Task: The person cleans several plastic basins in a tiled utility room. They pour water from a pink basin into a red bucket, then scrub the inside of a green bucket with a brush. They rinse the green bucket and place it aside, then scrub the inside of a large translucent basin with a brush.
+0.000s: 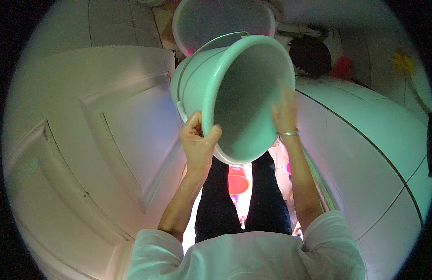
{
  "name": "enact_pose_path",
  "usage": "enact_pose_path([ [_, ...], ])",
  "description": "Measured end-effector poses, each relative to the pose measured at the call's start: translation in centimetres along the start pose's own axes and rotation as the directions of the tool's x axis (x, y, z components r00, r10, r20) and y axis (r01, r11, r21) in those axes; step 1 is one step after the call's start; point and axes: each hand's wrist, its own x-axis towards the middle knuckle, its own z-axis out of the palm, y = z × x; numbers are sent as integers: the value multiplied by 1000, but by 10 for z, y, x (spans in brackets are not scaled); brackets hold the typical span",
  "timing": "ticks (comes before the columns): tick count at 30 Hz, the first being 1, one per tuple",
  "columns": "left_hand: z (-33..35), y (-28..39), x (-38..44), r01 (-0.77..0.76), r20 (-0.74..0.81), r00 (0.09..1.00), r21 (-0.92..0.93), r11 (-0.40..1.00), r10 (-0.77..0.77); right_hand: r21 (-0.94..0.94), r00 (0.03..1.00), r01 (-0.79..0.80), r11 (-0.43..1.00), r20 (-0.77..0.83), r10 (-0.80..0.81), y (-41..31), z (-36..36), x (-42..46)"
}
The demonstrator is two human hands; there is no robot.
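Observation:
A pale plastic bucket (202,70) is tilted in front of me, its open mouth turned towards me and to the right. My left hand (199,140) grips the near left part of the bucket's thick rim, thumb inside and fingers curled outside. Behind that hand, the thin wire handle (191,64) arches over the bucket's side. My right hand (284,110), blurred and with fingers spread, is at the right side of the mouth; whether it touches the inner wall I cannot tell. A metal bracelet (288,133) circles the right wrist. Inside the bucket, only shaded wall shows.
Beyond the bucket stands a large round tub (223,24). A white panelled door (139,115) is close on the left, and a tiled ledge (369,115) borders the right. Past it lie a dark round object (310,56) and something red (341,68). Behind my legs is a red bucket (238,183).

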Motion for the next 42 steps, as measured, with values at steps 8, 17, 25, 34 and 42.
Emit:
enact_pose_path([
  [8, 4, 56, -5, -123, -100, 988, -26, 992, 120, -309, 948, 71, 949, 316, 32, -11, 177, 50],
  [17, -2, 24, -27, 105, -92, 989, -78, 991, -112, 356, 584, -82, 931, 774, -245, -59, 186, 1],
  [25, -2, 28, -5, 8, -138, 990, -137, 991, -27, -50, 789, -85, 995, 606, 98, -18, 160, 38],
  [34, 8, -32, 49, -89, -284, 958, -160, 983, 41, 709, 810, -354, 610, 559, -180, -121, 99, -8],
  [42, -24, -14, 53, -36, -117, 993, -23, 999, 33, -435, 871, 469, 769, 370, -322, 47, 45, 71],
])
